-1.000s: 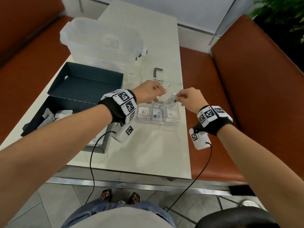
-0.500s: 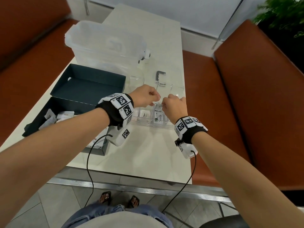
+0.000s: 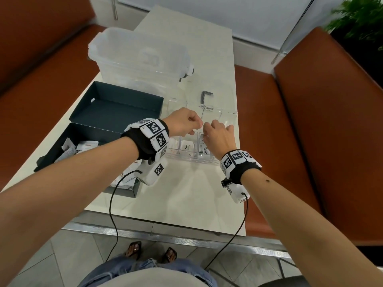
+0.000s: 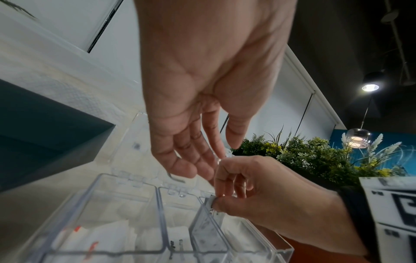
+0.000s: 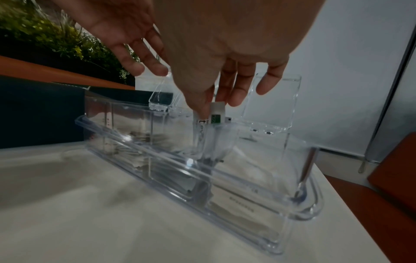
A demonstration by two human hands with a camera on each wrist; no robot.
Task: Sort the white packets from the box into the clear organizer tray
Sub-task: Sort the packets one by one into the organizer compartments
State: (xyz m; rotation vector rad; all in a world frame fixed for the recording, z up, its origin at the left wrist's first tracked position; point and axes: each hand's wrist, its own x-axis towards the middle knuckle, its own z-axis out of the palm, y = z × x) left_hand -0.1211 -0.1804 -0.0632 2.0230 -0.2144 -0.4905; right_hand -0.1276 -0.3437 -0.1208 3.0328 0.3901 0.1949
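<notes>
Here, the pale worktop (image 3: 186, 195) is seen carrying everything, and the clear organizer tray (image 3: 209, 160) is taken as the landmark. Beyond the tray, toward the far-left side, a large frosted plastic bin (image 3: 132, 59) is stood. To the left of the tray, a dark box (image 3: 83, 139) is laid open, with its lid (image 3: 118, 106) set just beyond it; loose white packets (image 3: 83, 147) are heaped inside the box. The tray itself is divided into compartments, and its clear hinged lids (image 5: 270, 103) are raised at the back. White packets are already lodged in several of its compartments, one printed "Pepper" (image 3: 186, 146) and one printed "Stevia" (image 3: 205, 151). Behind the tray, a small dark bent metal piece (image 3: 206, 96) is laid on the worktop.

Above the middle of the tray, both hands are held close together. By the right hand (image 3: 219, 139), a single white packet (image 5: 217, 115) is pinched upright between thumb and curled fingers and is lowered partway into a narrow compartment, its top edge remaining above the rim. The left hand (image 3: 182, 125) is held just beside it over the tray, with fingers loosely extended downward and nothing gripped.
</notes>
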